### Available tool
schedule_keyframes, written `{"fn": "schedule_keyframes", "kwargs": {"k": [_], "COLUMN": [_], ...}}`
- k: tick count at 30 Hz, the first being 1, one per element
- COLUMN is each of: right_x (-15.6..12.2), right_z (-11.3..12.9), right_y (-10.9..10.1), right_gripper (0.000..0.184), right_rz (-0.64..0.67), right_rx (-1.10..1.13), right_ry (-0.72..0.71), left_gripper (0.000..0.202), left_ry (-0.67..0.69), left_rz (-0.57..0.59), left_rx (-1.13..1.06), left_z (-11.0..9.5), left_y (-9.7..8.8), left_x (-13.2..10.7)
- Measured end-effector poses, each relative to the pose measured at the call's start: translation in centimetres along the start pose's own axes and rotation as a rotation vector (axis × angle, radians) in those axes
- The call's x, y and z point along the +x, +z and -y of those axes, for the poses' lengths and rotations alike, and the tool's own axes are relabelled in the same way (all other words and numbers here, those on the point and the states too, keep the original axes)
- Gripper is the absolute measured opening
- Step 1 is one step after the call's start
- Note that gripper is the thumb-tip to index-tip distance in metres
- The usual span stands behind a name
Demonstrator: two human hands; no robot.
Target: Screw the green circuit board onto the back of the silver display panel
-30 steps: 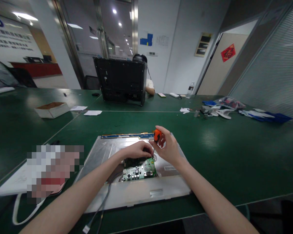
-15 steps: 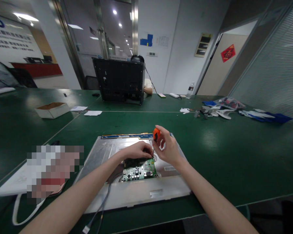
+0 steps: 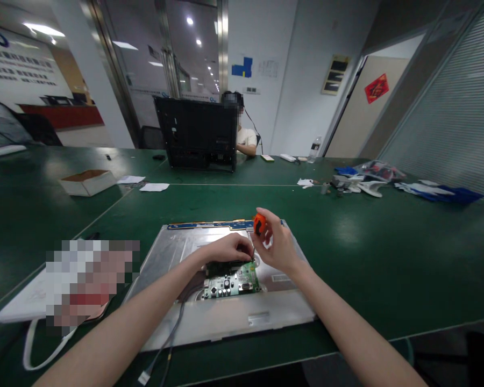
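Observation:
A silver monitor back panel (image 3: 226,317) lies flat on the green table in front of me, with a small green circuit board (image 3: 236,282) mounted near its middle. My right hand (image 3: 276,244) is closed round the orange handle of a screwdriver (image 3: 259,223), held upright with its tip at the board's far right corner. My left hand (image 3: 226,250) rests on the board's far edge, fingers curled and pinched beside the screwdriver tip. Whether those fingers hold anything is hidden.
Grey cables (image 3: 171,336) run from the board over the near table edge. A white pad (image 3: 28,301) lies at left. Further back are a cardboard box (image 3: 86,181), papers, an upright black monitor (image 3: 197,133) with a seated person behind it, and clutter (image 3: 371,180) at far right.
My right hand has shifted its grip slightly on the screwdriver handle. The person behind the black monitor has sat up into view.

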State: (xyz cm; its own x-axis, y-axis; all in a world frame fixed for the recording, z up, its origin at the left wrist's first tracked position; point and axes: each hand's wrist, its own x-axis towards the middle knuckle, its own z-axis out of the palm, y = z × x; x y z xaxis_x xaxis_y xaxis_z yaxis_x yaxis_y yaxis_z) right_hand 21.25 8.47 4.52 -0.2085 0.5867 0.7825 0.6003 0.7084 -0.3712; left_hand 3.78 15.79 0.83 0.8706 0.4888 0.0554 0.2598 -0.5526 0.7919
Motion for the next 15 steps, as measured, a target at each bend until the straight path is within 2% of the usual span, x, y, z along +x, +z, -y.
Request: {"fn": "schedule_keyframes", "kwargs": {"k": [5,15], "right_x": [-0.02,0.05], "right_z": [0.05,0.03], "right_y": [-0.06,0.35], "right_gripper": [0.063,0.059], "right_rz": [0.017,-0.021], "right_rx": [0.038,-0.003], "right_ry": [0.006,0.029], "left_gripper": [0.013,0.012], "left_ry": [-0.011,-0.016], "left_rz": [0.015,0.003], "left_rx": [-0.033,-0.002], "left_z": [-0.23,0.14], "left_y": [-0.01,0.08], "left_x": [0.01,0.01]}}
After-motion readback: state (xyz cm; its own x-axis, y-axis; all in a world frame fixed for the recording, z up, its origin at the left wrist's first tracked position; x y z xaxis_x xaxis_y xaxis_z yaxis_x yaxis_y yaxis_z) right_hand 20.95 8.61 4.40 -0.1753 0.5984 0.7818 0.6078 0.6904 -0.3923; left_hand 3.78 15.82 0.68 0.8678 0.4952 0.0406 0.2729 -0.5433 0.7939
